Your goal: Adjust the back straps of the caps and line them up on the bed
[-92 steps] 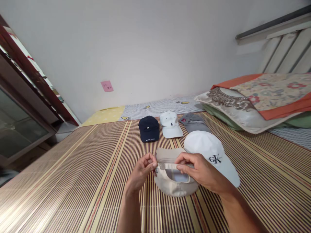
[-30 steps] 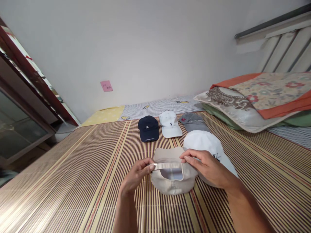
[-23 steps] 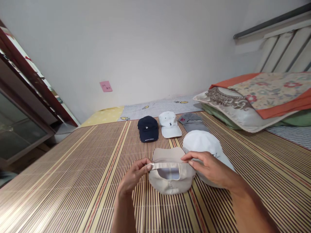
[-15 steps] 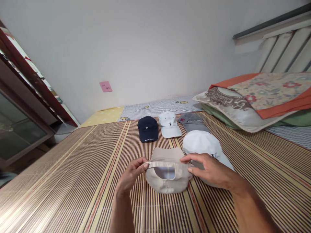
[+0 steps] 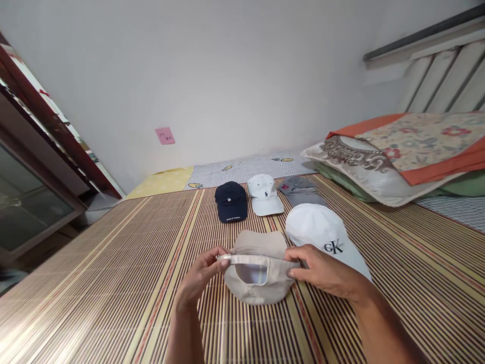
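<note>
A beige baseball cap (image 5: 257, 293) lies on the striped mat with its strap opening facing me and its brim pointing away. My left hand (image 5: 200, 273) pinches the left end of its strap between thumb and fingers. On the other side, my right hand (image 5: 318, 268) grips the cap's right edge, thumb below and fingers above. Just right of it sits a white cap (image 5: 318, 227) with black letters, partly behind my right hand. Farther back stand a navy cap (image 5: 231, 199), a white cap with a small dark emblem (image 5: 263, 194) and a grey cap (image 5: 301, 189).
The bamboo-style mat (image 5: 113, 273) covers the bed. At the right back lie stacked pillows (image 5: 379, 167) under an orange floral cloth (image 5: 424, 141). Behind is a wall with a pink note (image 5: 165, 135); a radiator (image 5: 447, 81) is at upper right and a glass-fronted cabinet (image 5: 26, 202) at left.
My left hand has shifted slightly left with the strap end. My right hand has moved a little left and down, closing on the cap's edge and uncovering the white cap's letters.
</note>
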`<state>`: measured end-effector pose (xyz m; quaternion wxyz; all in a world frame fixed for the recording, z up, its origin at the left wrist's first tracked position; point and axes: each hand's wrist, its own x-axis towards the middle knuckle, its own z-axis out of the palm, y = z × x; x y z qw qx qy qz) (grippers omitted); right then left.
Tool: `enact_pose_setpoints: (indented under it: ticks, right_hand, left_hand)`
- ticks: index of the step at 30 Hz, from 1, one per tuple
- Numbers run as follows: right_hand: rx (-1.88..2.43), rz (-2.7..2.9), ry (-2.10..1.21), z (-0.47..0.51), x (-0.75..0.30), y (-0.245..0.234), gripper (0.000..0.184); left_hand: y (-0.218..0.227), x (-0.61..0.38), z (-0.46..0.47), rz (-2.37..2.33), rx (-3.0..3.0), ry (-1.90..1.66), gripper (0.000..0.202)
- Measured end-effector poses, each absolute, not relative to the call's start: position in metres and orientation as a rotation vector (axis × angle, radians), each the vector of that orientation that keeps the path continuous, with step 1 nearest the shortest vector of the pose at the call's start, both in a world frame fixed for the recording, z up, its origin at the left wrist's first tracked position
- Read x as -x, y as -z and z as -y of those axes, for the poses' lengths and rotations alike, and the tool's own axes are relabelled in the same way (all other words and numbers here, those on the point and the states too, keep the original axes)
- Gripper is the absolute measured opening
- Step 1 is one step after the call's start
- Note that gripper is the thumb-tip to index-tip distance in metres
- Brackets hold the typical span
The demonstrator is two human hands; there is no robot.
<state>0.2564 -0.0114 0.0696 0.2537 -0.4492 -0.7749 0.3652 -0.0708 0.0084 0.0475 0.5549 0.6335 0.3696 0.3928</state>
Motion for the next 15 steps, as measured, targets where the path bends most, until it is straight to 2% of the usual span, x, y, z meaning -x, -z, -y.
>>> enact_pose_setpoints:
  ticks: [7,15]
  right_hand:
    - [1.113,2.064,-1.153,0.007,-0.260,-0.064,0.012]
    - [1.064,2.005,-1.183,0.007,-0.264,-0.063,0.012]
  left_hand:
    - [-0.054,0.075,-0.006,-0.906,-1.499,-0.855,0.028]
    - [-0.049,0.081,-0.005,-0.897,-1.435,-0.845,0.027]
